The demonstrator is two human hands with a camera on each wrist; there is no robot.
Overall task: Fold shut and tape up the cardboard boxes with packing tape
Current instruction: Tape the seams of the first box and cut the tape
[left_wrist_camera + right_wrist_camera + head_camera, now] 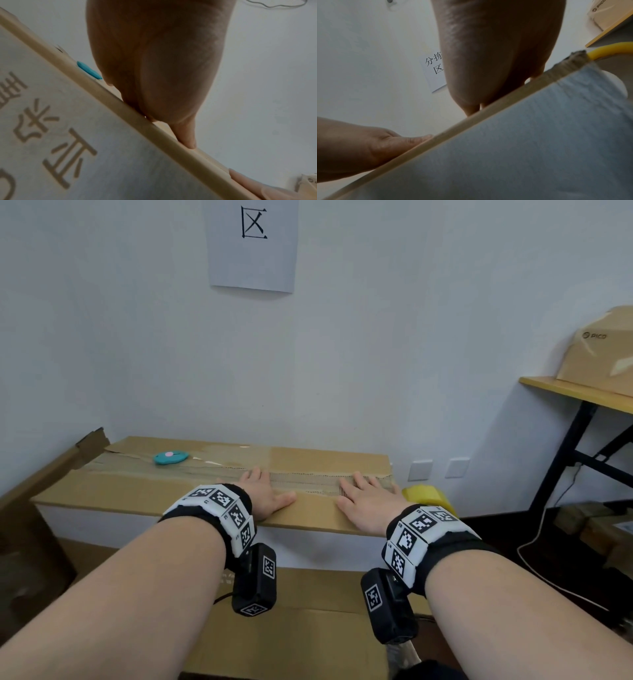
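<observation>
**Both palms flat on the closed box top**

The cardboard box [212, 491] lies lengthwise against the wall, flaps folded shut. The left hand [265, 494] and right hand [368, 499] rest side by side on the near flap, fingers straight and reaching the centre seam; neither grasps anything. A teal cutter [170, 457] lies on the seam towards the left end. A yellow tape roll [428, 497] sits just beyond the right end. A paper sign [252, 244] hangs on the wall above.
</observation>
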